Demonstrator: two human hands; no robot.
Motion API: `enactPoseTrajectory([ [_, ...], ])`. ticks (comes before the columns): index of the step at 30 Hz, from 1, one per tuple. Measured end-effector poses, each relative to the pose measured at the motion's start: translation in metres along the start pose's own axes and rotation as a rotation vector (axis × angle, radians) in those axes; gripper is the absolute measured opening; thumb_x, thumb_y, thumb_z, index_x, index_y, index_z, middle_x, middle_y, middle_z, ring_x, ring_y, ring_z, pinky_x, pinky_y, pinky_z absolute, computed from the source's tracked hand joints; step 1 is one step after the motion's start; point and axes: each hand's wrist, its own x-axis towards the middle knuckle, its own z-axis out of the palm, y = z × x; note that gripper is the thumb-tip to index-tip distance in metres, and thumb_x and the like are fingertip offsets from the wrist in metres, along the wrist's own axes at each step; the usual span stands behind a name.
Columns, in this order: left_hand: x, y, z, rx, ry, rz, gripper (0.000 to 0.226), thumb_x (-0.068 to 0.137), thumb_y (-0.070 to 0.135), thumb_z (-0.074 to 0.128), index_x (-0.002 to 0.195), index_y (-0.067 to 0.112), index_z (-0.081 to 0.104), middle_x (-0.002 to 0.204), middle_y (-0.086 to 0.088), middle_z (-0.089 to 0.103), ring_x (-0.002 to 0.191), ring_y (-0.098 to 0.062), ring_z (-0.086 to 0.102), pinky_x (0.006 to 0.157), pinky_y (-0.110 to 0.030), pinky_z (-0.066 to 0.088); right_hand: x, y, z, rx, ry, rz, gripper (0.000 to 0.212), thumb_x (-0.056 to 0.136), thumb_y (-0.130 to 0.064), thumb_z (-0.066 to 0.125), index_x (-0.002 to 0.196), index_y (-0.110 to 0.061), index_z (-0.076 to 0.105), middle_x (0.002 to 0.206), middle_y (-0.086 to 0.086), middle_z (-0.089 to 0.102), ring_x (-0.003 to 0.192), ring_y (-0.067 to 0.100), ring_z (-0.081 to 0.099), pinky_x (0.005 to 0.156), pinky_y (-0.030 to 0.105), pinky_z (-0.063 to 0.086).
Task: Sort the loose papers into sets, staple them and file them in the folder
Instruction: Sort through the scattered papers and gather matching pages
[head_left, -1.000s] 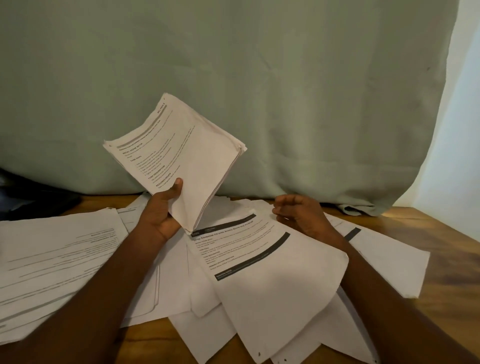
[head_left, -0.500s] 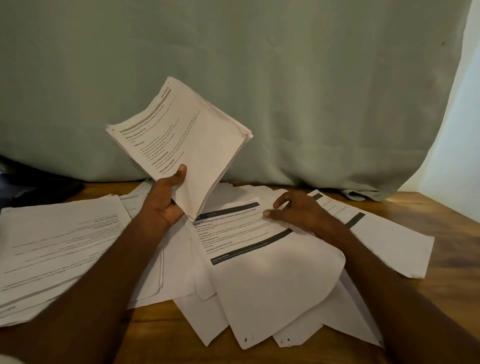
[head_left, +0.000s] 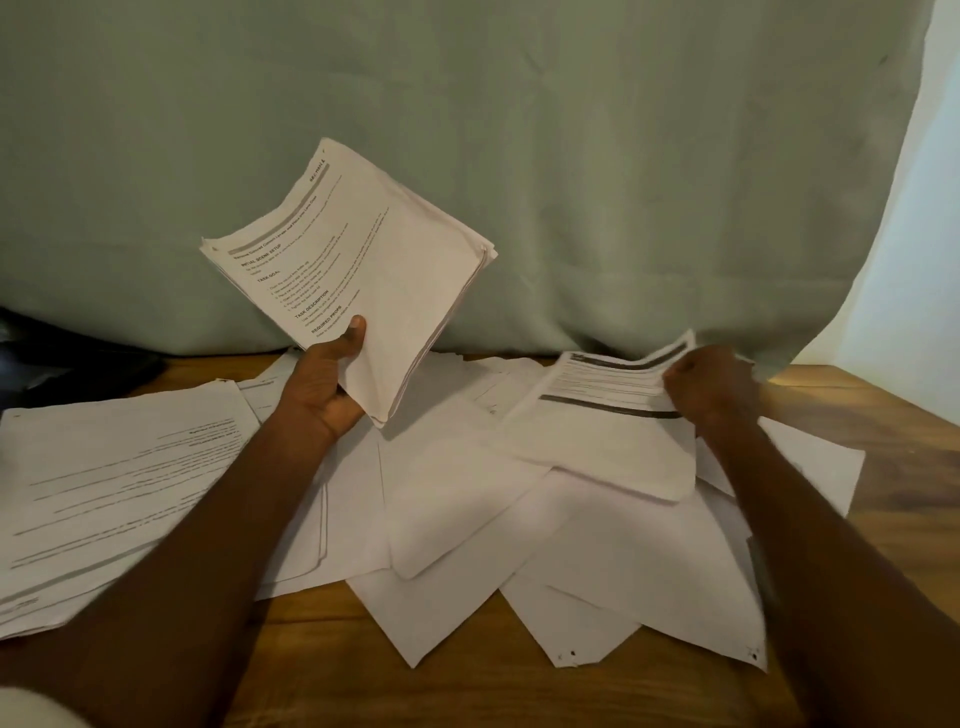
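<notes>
Left hand under stack

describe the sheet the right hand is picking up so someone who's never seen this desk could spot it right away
On the wooden table, in front of the green curtain, lies a spread of loose papers. At its far right, the right hand pinches one sheet by its top edge. Unlike the flat sheets around it, it is lifted and shows a dark bar.

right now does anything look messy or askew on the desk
Yes. The loose papers lie fanned across the wooden table at clashing angles, corners overhanging each other, not squared. The stack gripped by the left hand is tilted, edges uneven. The right hand lifts one sheet, bending it.
</notes>
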Motion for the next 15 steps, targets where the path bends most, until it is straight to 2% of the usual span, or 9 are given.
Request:
enactPoseTrajectory([
  [3, 0.0, 0.005, -0.002, 0.002, 0.041, 0.019, 0.025, 0.104, 0.007, 0.055, 0.115, 0.026, 0.065, 0.098, 0.004, 0.08, 0.094, -0.016, 0.072, 0.087, -0.039, 0.062, 0.001, 0.014, -0.001, -0.138, -0.022, 0.093, 0.032, 0.087, -0.015, 0.068, 0.117, -0.007, 0.066, 0.128, 0.024, 0.061, 0.117, 0.045, 0.059, 0.094, 0.045, 0.051],
  [5, 0.0, 0.007, -0.004, 0.005, 0.068, 0.017, 0.024, 0.103, 0.007, 0.057, 0.114, 0.026, 0.065, 0.096, 0.004, 0.08, 0.09, -0.016, 0.073, 0.083, -0.037, 0.063, -0.005, 0.01, 0.001, -0.299, -0.05, 0.046, 0.038, 0.085, -0.019, 0.071, 0.122, -0.011, 0.064, 0.136, 0.024, 0.048, 0.126, 0.045, 0.046, 0.101, 0.048, 0.045],
  [7, 0.001, 0.007, -0.005, 0.017, 0.083, 0.01, 0.023, 0.103, 0.007, 0.057, 0.113, 0.025, 0.066, 0.094, 0.004, 0.08, 0.09, -0.016, 0.073, 0.081, -0.036, 0.064, -0.016, -0.008, 0.003, -0.405, -0.009, -0.062, 0.04, 0.081, -0.022, 0.072, 0.119, -0.012, 0.062, 0.135, 0.022, 0.042, 0.128, 0.044, 0.039, 0.102, 0.051, 0.041],
  [9, 0.003, 0.007, -0.007, 0.004, 0.086, 0.0, 0.023, 0.103, 0.007, 0.057, 0.11, 0.025, 0.071, 0.096, 0.003, 0.08, 0.09, -0.017, 0.074, 0.08, -0.036, 0.064, -0.035, -0.038, 0.006, -0.412, 0.052, -0.254, 0.034, 0.082, -0.023, 0.072, 0.114, -0.013, 0.064, 0.13, 0.019, 0.047, 0.123, 0.041, 0.045, 0.098, 0.05, 0.045],
  [10, 0.003, 0.008, -0.008, -0.016, 0.088, -0.004, 0.025, 0.103, 0.007, 0.057, 0.107, 0.024, 0.074, 0.097, 0.002, 0.08, 0.088, -0.017, 0.075, 0.077, -0.037, 0.065, -0.047, -0.055, 0.008, -0.32, 0.034, -0.369, 0.027, 0.084, -0.023, 0.069, 0.11, -0.013, 0.067, 0.124, 0.016, 0.055, 0.118, 0.038, 0.052, 0.095, 0.048, 0.05],
  [11, 0.004, 0.011, -0.01, -0.03, 0.093, -0.003, 0.026, 0.102, 0.006, 0.058, 0.106, 0.025, 0.076, 0.098, 0.001, 0.08, 0.086, -0.017, 0.076, 0.074, -0.037, 0.065, -0.061, -0.07, 0.011, -0.162, -0.05, -0.468, 0.02, 0.088, -0.024, 0.067, 0.106, -0.015, 0.071, 0.117, 0.012, 0.063, 0.111, 0.033, 0.059, 0.092, 0.045, 0.053],
  [13, 0.006, 0.019, -0.016, -0.016, 0.117, 0.023, 0.023, 0.102, 0.007, 0.058, 0.114, 0.024, 0.069, 0.098, 0.001, 0.08, 0.084, -0.017, 0.077, 0.071, -0.036, 0.065, -0.096, -0.091, 0.022, 0.109, -0.363, -0.615, 0.02, 0.093, -0.035, 0.069, 0.104, -0.019, 0.075, 0.108, 0.003, 0.071, 0.102, 0.022, 0.065, 0.091, 0.04, 0.053],
  [15, 0.008, 0.029, -0.025, 0.036, 0.164, 0.046, 0.028, 0.102, 0.009, 0.06, 0.127, 0.022, 0.062, 0.102, 0.001, 0.078, 0.087, -0.017, 0.075, 0.077, -0.038, 0.063, -0.133, -0.101, 0.035, 0.101, -0.614, -0.774, 0.044, 0.091, -0.059, 0.066, 0.119, -0.025, 0.07, 0.12, -0.002, 0.067, 0.111, 0.016, 0.06, 0.1, 0.04, 0.047],
])
